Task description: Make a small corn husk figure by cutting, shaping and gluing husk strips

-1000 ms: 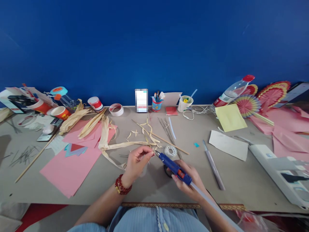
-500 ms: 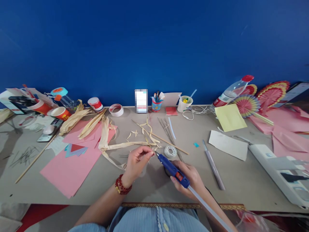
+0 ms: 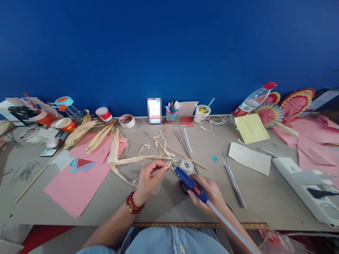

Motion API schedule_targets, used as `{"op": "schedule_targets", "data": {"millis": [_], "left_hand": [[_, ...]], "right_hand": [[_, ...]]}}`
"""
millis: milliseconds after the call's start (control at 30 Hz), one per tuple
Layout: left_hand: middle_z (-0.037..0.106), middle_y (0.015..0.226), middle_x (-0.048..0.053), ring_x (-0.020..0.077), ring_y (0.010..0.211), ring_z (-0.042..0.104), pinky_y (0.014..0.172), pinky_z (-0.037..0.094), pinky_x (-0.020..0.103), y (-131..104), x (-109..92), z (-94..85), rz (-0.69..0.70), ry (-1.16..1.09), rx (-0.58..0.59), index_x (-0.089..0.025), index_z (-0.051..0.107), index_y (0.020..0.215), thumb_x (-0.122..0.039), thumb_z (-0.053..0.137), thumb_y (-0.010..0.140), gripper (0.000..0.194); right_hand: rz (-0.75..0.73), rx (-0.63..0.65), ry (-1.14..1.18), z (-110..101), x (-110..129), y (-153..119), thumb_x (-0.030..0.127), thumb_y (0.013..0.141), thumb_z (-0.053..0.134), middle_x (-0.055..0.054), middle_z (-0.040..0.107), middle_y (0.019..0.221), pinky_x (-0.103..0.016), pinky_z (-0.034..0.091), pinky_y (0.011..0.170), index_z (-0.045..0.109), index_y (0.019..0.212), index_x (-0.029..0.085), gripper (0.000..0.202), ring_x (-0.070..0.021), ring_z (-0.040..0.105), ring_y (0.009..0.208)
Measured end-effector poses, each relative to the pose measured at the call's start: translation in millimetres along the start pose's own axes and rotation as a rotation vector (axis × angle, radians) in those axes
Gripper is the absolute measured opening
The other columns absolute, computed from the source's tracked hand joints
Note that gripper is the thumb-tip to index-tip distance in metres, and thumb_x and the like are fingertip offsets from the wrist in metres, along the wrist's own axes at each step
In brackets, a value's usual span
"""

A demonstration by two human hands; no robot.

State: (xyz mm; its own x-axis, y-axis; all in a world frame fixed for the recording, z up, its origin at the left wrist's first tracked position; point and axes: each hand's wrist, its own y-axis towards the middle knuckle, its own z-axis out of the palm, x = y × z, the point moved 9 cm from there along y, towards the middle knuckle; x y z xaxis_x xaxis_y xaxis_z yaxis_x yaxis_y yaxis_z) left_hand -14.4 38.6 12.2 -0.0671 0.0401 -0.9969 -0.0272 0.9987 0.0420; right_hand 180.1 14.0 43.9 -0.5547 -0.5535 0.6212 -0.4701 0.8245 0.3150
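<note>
My right hand (image 3: 208, 194) is wrapped round a blue hot glue gun (image 3: 192, 183), with a long translucent glue stick (image 3: 227, 224) coming out of its back end. The gun's nozzle points up and left, a short way from the fingertips of my left hand (image 3: 152, 176). Thumb and forefinger of that hand pinch a small pale piece of corn husk (image 3: 168, 163). Just beyond lie thin husk strips (image 3: 159, 143), and a longer husk (image 3: 114, 146) stretches to the left. A white tape roll (image 3: 186, 165) sits right of the nozzle, and a dark roll (image 3: 183, 187) is partly hidden under the gun.
Pink paper sheets (image 3: 76, 187) and thin wires (image 3: 25, 173) spread on the left. A utility knife (image 3: 234, 181), white paper (image 3: 249, 158) and a power strip (image 3: 302, 190) lie to the right. Cups, a phone (image 3: 154, 111) and a bottle (image 3: 251, 100) line the blue wall.
The glue gun's nozzle has drawn back slightly to the right from my left fingertips. My left hand keeps its pinch and has barely moved.
</note>
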Motion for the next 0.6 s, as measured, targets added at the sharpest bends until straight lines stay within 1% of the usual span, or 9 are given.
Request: {"op": "schedule_targets", "data": {"millis": [167,233,300,367,433,500,533,600], "left_hand": [[0.073,0.085,0.007,0.0194,0.081,0.068,0.078,0.054,0.03,0.2,0.1,-2.9,-0.004,-0.043,-0.026,-0.017,0.07,0.083,-0.036,0.066,0.087,0.02],[0.073,0.084,0.006,0.0182,0.081,0.068,0.077,0.054,0.028,-0.3,1.4,-4.0,-0.006,-0.078,-0.031,-0.018,0.069,0.085,-0.034,0.066,0.087,0.017],[0.073,0.085,0.005,0.0168,0.08,0.067,0.075,0.053,0.025,-1.3,4.2,-5.9,-0.02,-0.107,-0.046,-0.018,0.069,0.087,-0.033,0.067,0.086,0.015],[0.073,0.086,0.004,0.0161,0.08,0.067,0.074,0.053,0.024,-2.2,7.0,-7.9,-0.036,-0.121,-0.063,-0.018,0.07,0.088,-0.032,0.068,0.086,0.014],[0.073,0.087,0.004,0.0162,0.082,0.067,0.077,0.053,0.025,-2.8,8.4,-8.9,-0.04,-0.127,-0.068,-0.018,0.07,0.087,-0.032,0.068,0.086,0.014],[0.073,0.088,0.004,0.0165,0.083,0.067,0.079,0.053,0.025,-3.1,9.0,-8.7,-0.038,-0.126,-0.06,-0.018,0.07,0.087,-0.032,0.068,0.086,0.013],[0.073,0.088,0.005,0.0167,0.083,0.067,0.08,0.053,0.026,-3.2,9.2,-8.4,-0.036,-0.123,-0.053,-0.018,0.07,0.087,-0.032,0.068,0.086,0.014],[0.073,0.088,0.005,0.0174,0.084,0.067,0.08,0.053,0.026,-3.2,9.4,-7.3,-0.031,-0.117,-0.039,-0.018,0.07,0.087,-0.032,0.068,0.086,0.014]], "right_hand": [[-0.008,-0.006,-0.035,-5.5,-3.0,-2.9,0.028,0.085,0.052,-0.002,0.064,0.068,-0.027,0.047,0.054,0.056,0.099,0.022,0.016,-0.0186,0.062,0.054],[0.034,-0.037,-0.077,-13.4,-12.2,-6.5,0.028,0.086,0.051,-0.002,0.065,0.068,-0.026,0.046,0.053,0.055,0.099,0.022,0.014,-0.0183,0.063,0.053],[0.094,-0.084,-0.152,-26.7,-26.6,-13.0,0.029,0.087,0.052,-0.002,0.066,0.068,-0.026,0.046,0.054,0.055,0.099,0.023,0.013,-0.0182,0.063,0.054],[0.172,-0.138,-0.278,-45.9,-45.9,-23.0,0.033,0.087,0.055,-0.003,0.067,0.072,-0.027,0.045,0.054,0.055,0.099,0.023,0.015,-0.0191,0.064,0.055],[0.301,-0.177,-0.452,-70.0,-71.6,-36.9,0.036,0.086,0.057,-0.005,0.07,0.079,-0.028,0.043,0.053,0.056,0.099,0.022,0.019,-0.0205,0.064,0.057],[0.448,-0.188,-0.627,-95.4,-100.0,-53.8,0.033,0.084,0.057,-0.007,0.071,0.088,-0.028,0.039,0.051,0.057,0.101,0.022,0.02,-0.0217,0.065,0.06],[0.515,-0.156,-0.684,-104.8,-115.2,-62.2,0.032,0.083,0.057,-0.008,0.07,0.094,-0.027,0.038,0.051,0.057,0.103,0.022,0.022,-0.0223,0.066,0.064],[0.64,-0.143,-0.771,-125.5,-143.4,-80.3,0.032,0.083,0.057,-0.009,0.068,0.102,-0.027,0.036,0.05,0.056,0.103,0.022,0.023,-0.0226,0.066,0.067]]}}
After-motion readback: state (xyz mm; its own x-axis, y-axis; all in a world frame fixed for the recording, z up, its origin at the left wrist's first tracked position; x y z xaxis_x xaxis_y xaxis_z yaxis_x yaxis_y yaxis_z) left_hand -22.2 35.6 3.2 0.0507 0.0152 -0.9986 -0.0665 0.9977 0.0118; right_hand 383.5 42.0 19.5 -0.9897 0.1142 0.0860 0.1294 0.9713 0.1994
